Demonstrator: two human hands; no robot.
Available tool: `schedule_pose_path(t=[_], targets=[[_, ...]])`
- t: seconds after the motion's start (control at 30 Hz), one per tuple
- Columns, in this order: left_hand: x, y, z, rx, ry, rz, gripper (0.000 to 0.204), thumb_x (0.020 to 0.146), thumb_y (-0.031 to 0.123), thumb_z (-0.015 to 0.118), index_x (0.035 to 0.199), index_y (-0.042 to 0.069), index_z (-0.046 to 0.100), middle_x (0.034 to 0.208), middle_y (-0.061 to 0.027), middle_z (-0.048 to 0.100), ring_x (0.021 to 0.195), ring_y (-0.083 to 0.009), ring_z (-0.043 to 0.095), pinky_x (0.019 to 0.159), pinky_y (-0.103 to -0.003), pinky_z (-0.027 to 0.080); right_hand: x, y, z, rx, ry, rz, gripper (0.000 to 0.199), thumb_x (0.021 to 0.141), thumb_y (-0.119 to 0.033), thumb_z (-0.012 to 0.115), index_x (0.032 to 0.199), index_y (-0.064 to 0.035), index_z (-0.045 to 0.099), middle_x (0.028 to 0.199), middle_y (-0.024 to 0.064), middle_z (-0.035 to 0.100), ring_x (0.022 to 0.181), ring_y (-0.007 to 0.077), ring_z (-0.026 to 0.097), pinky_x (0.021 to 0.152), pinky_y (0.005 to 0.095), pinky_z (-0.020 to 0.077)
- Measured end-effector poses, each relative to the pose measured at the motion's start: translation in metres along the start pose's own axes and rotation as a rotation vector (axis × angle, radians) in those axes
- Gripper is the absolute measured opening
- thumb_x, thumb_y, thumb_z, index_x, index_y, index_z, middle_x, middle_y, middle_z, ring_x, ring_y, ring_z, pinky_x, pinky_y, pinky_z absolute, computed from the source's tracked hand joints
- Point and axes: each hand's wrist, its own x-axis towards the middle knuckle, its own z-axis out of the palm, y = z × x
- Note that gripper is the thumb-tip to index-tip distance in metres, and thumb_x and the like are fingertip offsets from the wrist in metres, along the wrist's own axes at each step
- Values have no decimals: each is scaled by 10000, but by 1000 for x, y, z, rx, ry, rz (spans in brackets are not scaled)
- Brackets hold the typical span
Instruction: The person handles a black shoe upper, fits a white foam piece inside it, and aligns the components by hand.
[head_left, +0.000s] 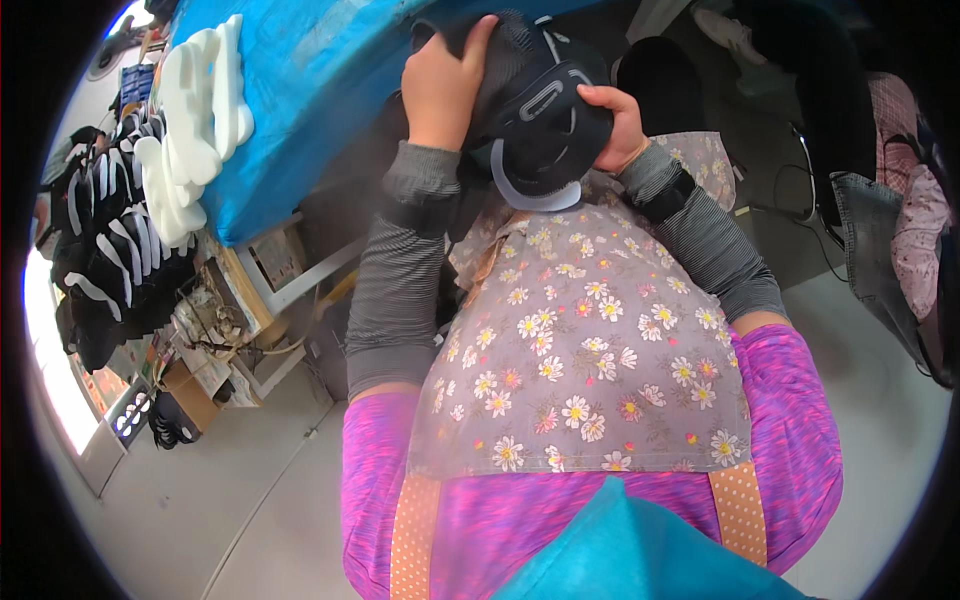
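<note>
Both hands are closed on a black shoe (548,120) held above my lap, in front of the flowered apron. My left hand (440,92) grips its far left side with the thumb pointing up. Along the right edge my right hand (617,128) pinches the shoe, its thumb on top and the other fingers mostly hidden. The shoe has grey trim lines and a pale, curved white edge (535,195) at the end nearest me. Its far end is partly behind my left hand.
White foam-like sole pieces (195,120) lie piled on a blue-covered table (270,110). Left of it, several black shoe pieces with white edges (120,220) hang in rows. A brown carton (190,392) sits lower left. Another person's clothed legs (885,230) are at right.
</note>
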Motion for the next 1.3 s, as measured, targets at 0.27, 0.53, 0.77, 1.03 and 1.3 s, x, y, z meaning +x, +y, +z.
schedule_pose_path(t=[0.27,0.53,0.77,1.03,1.3], targets=[[10,5,20,32,-154,-25,301,939,326,602,964,40,693,849,-239,661,805,-437,626,677,-474,502,7,0,-20,123,94,-24,398,917,-261,525,1181,21,616,1137,171,679,1021,296,669,966,425,509],[-13,-52,61,-186,-57,-147,489,899,441,643,899,-47,668,823,-239,675,774,-412,659,653,-440,509,7,4,-23,75,135,18,399,929,-275,525,1198,6,615,1149,161,677,1044,286,661,996,422,484],[-3,-23,38,108,-4,-197,713,853,670,550,808,-31,672,753,-278,655,757,-449,649,672,-485,528,10,8,-20,296,-69,97,405,938,-275,497,1196,10,623,1196,175,657,1104,307,632,1036,448,451],[1,-6,29,273,-129,-10,485,935,407,587,721,-28,602,709,-273,619,685,-451,613,603,-505,487,11,9,-26,267,16,41,432,949,-294,485,1254,-11,598,1233,170,639,1119,314,628,1049,477,441],[-20,-48,62,276,-128,-3,414,954,379,570,908,-22,664,784,-295,616,770,-469,603,641,-514,478,13,5,-38,214,2,62,406,955,-287,481,1224,-14,615,1196,152,662,1097,293,640,1021,444,468]])
